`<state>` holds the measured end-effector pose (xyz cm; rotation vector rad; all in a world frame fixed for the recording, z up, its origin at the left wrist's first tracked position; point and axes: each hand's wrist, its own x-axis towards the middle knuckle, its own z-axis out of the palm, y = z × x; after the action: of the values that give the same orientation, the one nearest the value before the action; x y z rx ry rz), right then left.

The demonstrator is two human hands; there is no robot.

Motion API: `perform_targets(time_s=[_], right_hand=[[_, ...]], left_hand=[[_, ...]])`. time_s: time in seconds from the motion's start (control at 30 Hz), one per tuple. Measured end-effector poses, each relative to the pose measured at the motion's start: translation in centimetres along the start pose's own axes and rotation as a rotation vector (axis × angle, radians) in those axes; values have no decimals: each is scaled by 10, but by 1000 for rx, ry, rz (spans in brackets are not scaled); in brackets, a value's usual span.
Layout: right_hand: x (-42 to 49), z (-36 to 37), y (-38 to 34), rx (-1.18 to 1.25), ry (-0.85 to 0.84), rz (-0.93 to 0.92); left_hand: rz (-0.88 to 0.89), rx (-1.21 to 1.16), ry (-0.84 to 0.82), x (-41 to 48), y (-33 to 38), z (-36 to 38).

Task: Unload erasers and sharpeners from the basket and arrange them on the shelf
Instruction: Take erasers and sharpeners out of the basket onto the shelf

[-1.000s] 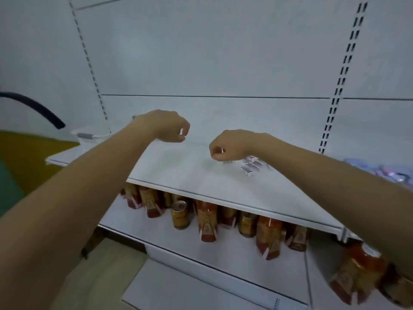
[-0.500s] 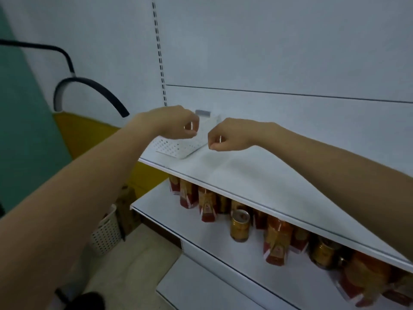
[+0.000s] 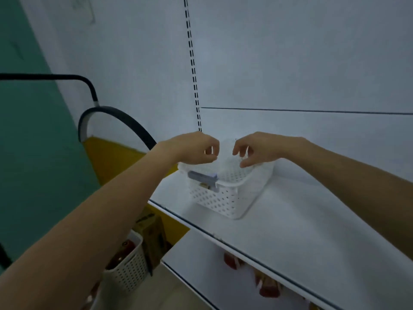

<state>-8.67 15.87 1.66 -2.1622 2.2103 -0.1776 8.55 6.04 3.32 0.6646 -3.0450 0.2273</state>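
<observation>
The white basket [image 3: 220, 201] stands on the shelf [image 3: 301, 224] near its left end, contents hidden. A hand catching its rim could tip it off that end. Just above it, the left hand [image 3: 194, 149] curls its fingers [image 3: 215, 144], thumb meeting forefinger; whether it holds anything cannot be told. The right hand [image 3: 259, 148] hangs loosely curled, holding nothing.

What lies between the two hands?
Head view: nothing between left hand and right hand; behind the gap shows the white basket, its perforated inner wall.
</observation>
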Motion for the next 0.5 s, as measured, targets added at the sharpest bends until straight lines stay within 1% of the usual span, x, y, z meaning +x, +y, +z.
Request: perform_targets(time_s=[0.13,0.27,0.43,0.5], right_hand=[[27,13,13,-17,-63,117],[35,19,13,36,-62,263],[42,27,7,53,-113,431],[43,31,5,58,-89,480]], left_hand=[[132,-42,-17,39,-15,18],[313,-83,-149,68,-26,36],[519,-225,-212,89,-34,44],[571,-238,-298,95,-33,45]])
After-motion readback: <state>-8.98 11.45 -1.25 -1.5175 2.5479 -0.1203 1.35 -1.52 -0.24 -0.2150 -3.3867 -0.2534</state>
